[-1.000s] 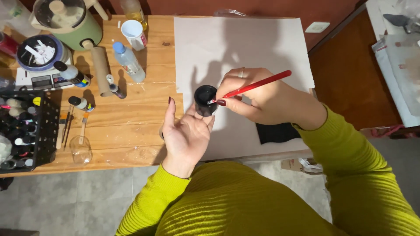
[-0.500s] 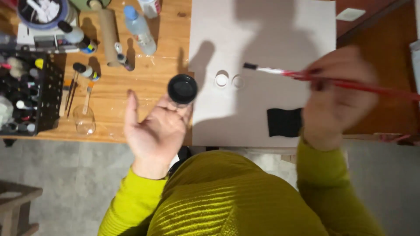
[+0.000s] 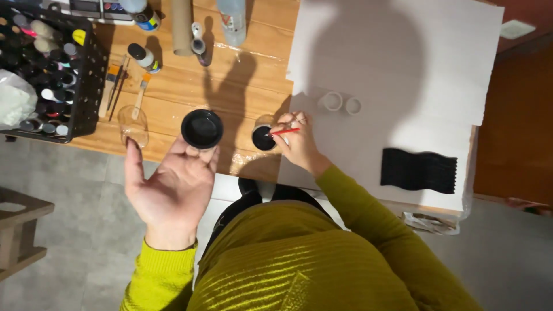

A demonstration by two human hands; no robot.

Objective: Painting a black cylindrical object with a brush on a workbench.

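Note:
My left hand [image 3: 173,190] is raised palm up over the table's front edge and holds a round black lid [image 3: 201,128] at its fingertips. My right hand [image 3: 298,143] grips a thin red-handled brush [image 3: 286,131]. The brush tip rests in a small jar of black paint [image 3: 264,138], which stands on the wooden table [image 3: 230,86] beside the left edge of a large white board [image 3: 403,63]. A black wavy painted patch [image 3: 419,171] sits near the board's front right corner.
Two small white caps [image 3: 340,103] lie on the board. At the left stand a black crate of paint bottles [image 3: 52,63], a clear glass [image 3: 132,124], loose brushes [image 3: 115,86], a cardboard tube [image 3: 182,26] and a plastic bottle [image 3: 232,17].
My right hand has swung from the right, above the board, down to the jar, and the brush tip is now in the black paint. My left hand still holds the lid.

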